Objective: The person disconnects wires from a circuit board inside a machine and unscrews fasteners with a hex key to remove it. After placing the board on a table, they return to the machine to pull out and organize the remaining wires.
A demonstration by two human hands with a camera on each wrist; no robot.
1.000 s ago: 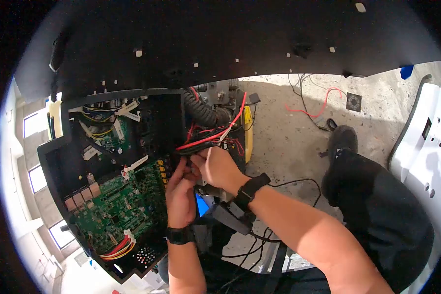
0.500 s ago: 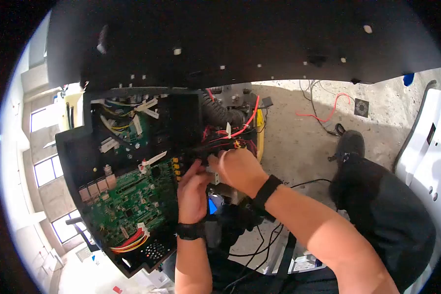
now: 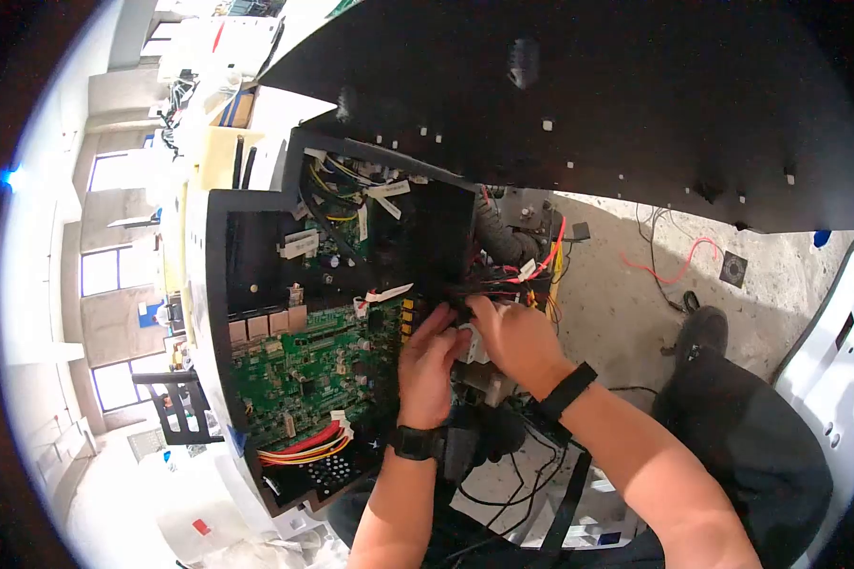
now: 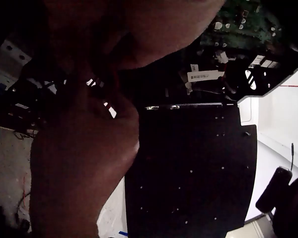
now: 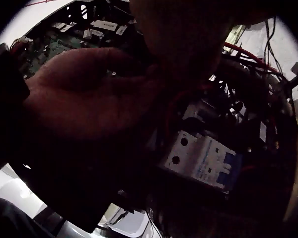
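Note:
At the right edge of the black enclosure, my two hands meet over thin wires. My left hand has its fingertips beside a row of yellow connectors and pinches at the wires from the left. From the right, my right hand bends thumb and fingers in toward the same spot. Dim red wire runs up to the fingers in the right wrist view. Just below them sits a white circuit breaker with blue switches. Shadow and fingers hide the wire ends.
A green circuit board fills the enclosure's lower part. The large black panel spans the top. Beyond the hands are a ribbed black hose and a thick red cable. Loose cables hang below, and a white shell stands right.
The head view has turned left, so everything sits farther right in it. Both hands stay together at the enclosure's edge. The thick red cable and black bundle no longer cross over the fingers.

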